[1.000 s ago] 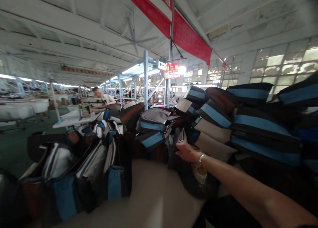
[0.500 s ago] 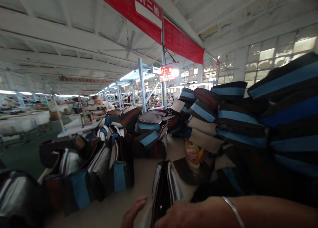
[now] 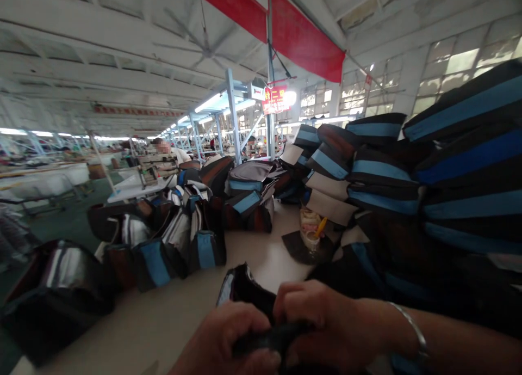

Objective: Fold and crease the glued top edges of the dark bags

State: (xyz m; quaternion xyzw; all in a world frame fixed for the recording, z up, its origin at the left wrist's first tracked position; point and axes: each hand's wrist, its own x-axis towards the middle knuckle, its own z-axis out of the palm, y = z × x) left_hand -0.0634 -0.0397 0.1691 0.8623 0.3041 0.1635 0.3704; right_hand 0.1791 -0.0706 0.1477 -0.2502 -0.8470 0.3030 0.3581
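Observation:
A dark fabric bag (image 3: pixel 253 289) with a pale lining edge stands on the table in front of me. My left hand (image 3: pixel 230 337) is closed on its near dark rim, thumb pressed along the fabric. From the other side my right hand (image 3: pixel 322 320), with a silver bangle on the wrist, grips the same rim with curled fingers. The two hands are close together at the bottom centre, and the lower part of the bag is hidden by them and the frame edge.
Dark bags with blue bands (image 3: pixel 206 250) stand in a row on the pale table (image 3: pixel 171 315) to the left. Tall stacks of similar bags (image 3: pixel 383 163) rise at the right. A cup with a yellow-handled tool (image 3: pixel 321 227) sits behind my hands. A person (image 3: pixel 179 154) is at a machine farther back.
My left hand has gone from apart and spread to gripping the bag's rim. The bag has turned and tilted between both hands. The view has dipped downward.

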